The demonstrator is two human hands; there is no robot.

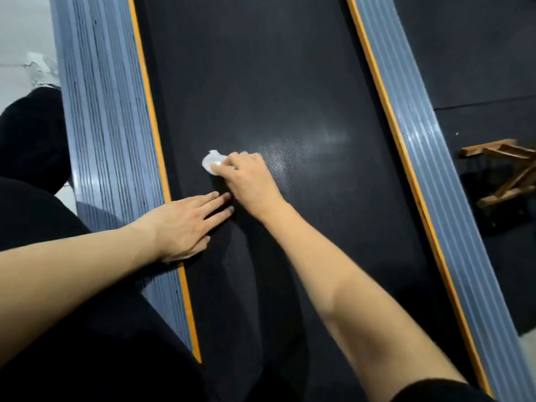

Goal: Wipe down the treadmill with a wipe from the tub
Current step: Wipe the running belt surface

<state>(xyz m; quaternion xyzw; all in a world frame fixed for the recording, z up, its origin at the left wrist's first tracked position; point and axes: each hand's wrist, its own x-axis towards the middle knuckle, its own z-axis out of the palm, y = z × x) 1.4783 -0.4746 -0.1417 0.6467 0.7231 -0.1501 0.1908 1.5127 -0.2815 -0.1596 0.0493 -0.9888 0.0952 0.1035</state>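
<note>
The left hand (185,224) is laid flat, fingers straight, on the treadmill belt (261,82). The wipe (211,161), bunched, is pinched in the right hand's (249,175) grip mid-belt. A damp patch is seen beside it; most seems unwiped.

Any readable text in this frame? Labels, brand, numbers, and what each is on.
None readable.
The treadmill belt: plain black, no print.
The grey side rails: ribbed, no label or number, only an orange edge strip.
The wipe under the right hand: plain white, no print visible.
The left hand lies flat on the belt and hides no visible lettering.
The wooden frame on the floor: no markings visible.
</note>
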